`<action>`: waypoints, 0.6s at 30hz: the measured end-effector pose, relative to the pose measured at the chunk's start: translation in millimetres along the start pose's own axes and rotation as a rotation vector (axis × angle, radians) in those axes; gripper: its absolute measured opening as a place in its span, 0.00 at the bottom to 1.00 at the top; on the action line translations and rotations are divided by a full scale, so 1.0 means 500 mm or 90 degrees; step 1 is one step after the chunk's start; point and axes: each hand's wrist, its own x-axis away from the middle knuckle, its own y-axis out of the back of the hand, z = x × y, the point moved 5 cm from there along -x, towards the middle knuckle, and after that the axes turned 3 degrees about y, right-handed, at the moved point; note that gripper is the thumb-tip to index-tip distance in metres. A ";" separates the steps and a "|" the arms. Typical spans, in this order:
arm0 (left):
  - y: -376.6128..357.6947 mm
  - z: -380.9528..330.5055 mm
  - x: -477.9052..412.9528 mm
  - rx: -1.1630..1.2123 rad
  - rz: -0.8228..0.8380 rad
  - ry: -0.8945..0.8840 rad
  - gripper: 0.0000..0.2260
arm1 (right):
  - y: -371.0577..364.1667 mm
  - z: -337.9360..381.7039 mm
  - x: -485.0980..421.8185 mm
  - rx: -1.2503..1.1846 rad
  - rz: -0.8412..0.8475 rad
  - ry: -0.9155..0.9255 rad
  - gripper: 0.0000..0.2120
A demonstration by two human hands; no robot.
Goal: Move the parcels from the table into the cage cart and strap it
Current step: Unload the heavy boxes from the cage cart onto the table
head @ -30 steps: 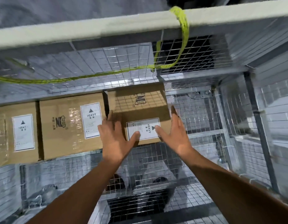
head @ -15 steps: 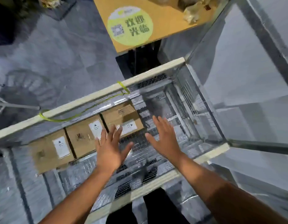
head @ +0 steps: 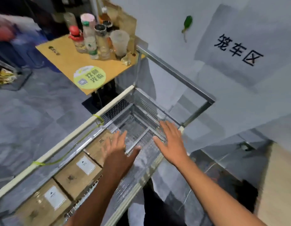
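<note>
As the left hand [head: 116,149] and the right hand [head: 171,142] hover apart above the cage cart [head: 63,143], fingers spread, holding nothing, three parcels [head: 76,175] lie in one row inside it.

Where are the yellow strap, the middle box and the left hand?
yellow strap [head: 98,118], head view, knot at its upper end.
middle box [head: 85,165], head view, its white label.
left hand [head: 118,149], head view, back of hand.
</note>
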 end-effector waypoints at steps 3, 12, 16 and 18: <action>0.015 -0.053 0.016 -0.031 0.060 -0.074 0.43 | 0.057 0.001 0.103 -0.058 -0.106 -0.088 0.39; -0.053 -0.307 0.187 -0.010 0.121 -0.349 0.43 | 0.234 -0.083 0.423 -0.029 -0.307 -0.264 0.35; -0.127 -0.424 0.300 -0.014 0.189 -0.475 0.44 | 0.308 -0.148 0.601 -0.015 -0.420 -0.354 0.38; -0.167 -0.485 0.368 -0.027 0.232 -0.534 0.46 | 0.332 -0.180 0.704 -0.018 -0.469 -0.404 0.39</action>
